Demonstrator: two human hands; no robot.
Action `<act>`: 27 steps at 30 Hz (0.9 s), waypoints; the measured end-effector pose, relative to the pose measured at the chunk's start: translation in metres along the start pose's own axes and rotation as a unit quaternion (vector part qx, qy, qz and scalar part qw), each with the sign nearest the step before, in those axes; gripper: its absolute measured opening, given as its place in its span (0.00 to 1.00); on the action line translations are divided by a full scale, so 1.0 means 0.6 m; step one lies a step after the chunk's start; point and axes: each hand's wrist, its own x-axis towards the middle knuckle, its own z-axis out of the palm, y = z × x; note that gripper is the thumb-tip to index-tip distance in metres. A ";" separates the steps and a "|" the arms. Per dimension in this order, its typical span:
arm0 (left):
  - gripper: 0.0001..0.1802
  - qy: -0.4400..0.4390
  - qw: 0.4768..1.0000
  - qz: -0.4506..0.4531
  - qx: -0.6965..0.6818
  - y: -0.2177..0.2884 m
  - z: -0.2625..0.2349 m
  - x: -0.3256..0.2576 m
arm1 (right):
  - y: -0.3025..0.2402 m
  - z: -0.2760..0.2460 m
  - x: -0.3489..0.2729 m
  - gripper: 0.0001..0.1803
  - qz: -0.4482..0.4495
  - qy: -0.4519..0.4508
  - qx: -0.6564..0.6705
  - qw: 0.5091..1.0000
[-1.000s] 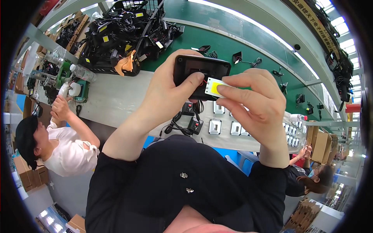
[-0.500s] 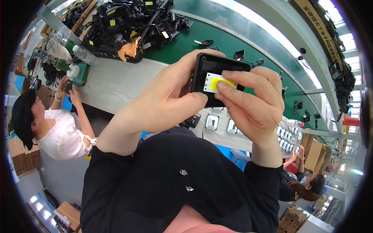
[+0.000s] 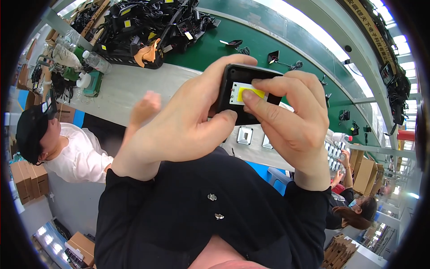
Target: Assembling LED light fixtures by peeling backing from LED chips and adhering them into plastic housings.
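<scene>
My left hand (image 3: 186,119) holds a black lamp housing (image 3: 245,117) above the bench, fingers behind it and thumb on its near rim. Inside the shallow housing lies an LED board (image 3: 236,93), white with a yellow middle. My right hand (image 3: 298,119) has its thumb on the yellow patch and its index finger at the board's far edge, closed on the board. The other right fingers curl beside the housing, partly hidden.
A black crate (image 3: 127,58) heaped with cabled lamps stands far left. Finished-looking lamps (image 3: 273,57) lie along the green belt (image 3: 199,53). Square lamp frames (image 3: 244,135) rest on the grey bench (image 3: 121,94). A co-worker in white (image 3: 76,152) sits left, another person (image 3: 354,210) right.
Both my hands and the housing have shifted slightly left, with the same hold on the board. The left co-worker's arm has swung across toward me; the right person's hands have risen.
</scene>
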 end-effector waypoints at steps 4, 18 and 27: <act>0.35 0.010 0.998 -0.020 -0.055 0.006 0.005 -0.004 | 0.000 -0.015 0.010 0.20 0.012 -0.059 -0.007 0.998; 0.22 0.089 0.991 0.101 0.018 -0.039 0.037 0.016 | 0.003 0.042 -0.047 0.22 0.365 0.117 0.623 0.682; 0.19 0.107 0.944 0.236 0.206 -0.071 0.027 0.024 | 0.020 0.067 -0.047 0.06 0.397 0.103 0.451 0.793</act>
